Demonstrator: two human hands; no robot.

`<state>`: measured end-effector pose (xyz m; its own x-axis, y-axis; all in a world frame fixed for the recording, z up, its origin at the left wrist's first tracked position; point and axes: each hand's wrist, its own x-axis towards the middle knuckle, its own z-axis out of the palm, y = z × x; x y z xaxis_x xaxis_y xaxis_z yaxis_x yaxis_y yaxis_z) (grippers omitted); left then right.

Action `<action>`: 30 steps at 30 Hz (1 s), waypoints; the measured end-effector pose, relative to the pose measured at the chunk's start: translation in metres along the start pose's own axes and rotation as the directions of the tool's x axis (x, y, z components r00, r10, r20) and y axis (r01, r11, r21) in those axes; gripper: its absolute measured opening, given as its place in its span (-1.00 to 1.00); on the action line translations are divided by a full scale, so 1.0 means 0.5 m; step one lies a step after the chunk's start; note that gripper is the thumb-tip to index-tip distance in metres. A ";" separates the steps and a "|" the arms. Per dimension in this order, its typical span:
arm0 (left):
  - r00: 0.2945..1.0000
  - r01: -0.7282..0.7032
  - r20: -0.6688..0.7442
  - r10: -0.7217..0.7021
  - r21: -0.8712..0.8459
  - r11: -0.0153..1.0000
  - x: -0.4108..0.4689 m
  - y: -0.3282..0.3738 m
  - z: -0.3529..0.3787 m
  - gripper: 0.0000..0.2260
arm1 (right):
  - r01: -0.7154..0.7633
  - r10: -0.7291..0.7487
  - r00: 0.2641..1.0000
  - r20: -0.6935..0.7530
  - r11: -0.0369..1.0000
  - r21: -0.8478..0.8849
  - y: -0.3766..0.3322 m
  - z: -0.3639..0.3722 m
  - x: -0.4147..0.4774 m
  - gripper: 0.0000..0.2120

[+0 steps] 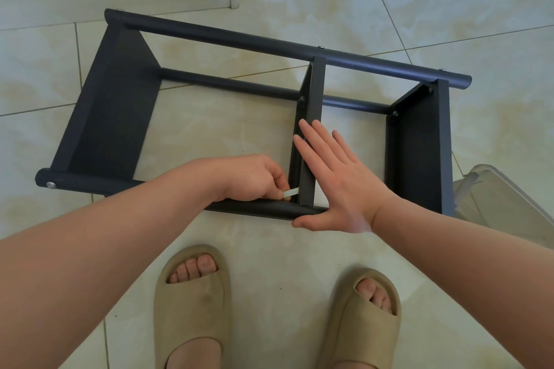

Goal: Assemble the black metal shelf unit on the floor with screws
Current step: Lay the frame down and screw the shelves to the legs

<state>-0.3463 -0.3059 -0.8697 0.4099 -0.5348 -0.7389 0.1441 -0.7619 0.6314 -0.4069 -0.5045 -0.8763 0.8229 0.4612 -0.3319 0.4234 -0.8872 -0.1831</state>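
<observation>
Left hand (254, 178) pinches tool (291, 192), right hand (338, 186) presses shelf (314, 90)

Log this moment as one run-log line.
phase: fastening middle panel | left hand: pinches small silvery tool at panel's joint | right hand: flat, pressing on middle panel | shelf unit: on its side, tiled floor

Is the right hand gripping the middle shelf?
No, the right hand lies flat with straight fingers against the middle shelf, not curled round it.
</observation>
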 end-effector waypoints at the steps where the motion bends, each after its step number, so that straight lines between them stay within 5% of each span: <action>1: 1.000 -0.003 -0.021 0.003 -0.006 1.000 0.002 -0.002 0.000 -0.84 | -0.001 0.001 1.000 0.002 1.000 -0.001 0.000 0.000 0.000 0.16; 11: 0.985 -0.058 -0.165 0.058 0.001 0.998 0.007 0.001 -0.011 -0.89 | 0.000 0.000 1.000 -0.001 1.000 0.003 -0.002 0.000 0.002 0.15; 18: 0.989 0.055 -0.094 -0.111 -0.466 0.883 0.017 0.016 0.002 -0.93 | -0.004 0.004 1.000 -0.009 1.000 -0.001 -0.004 0.001 0.007 0.16; 30: 0.965 0.036 -0.190 -0.180 -0.584 0.811 0.040 0.009 0.009 -0.80 | 0.004 -0.003 1.000 -0.025 1.000 0.005 -0.006 0.002 0.012 0.16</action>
<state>-0.3415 -0.3217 -0.8824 0.5407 -0.3100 -0.7820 0.6579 -0.4235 0.6228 -0.4038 -0.4991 -0.8789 0.8308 0.4638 -0.3076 0.4244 -0.8855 -0.1890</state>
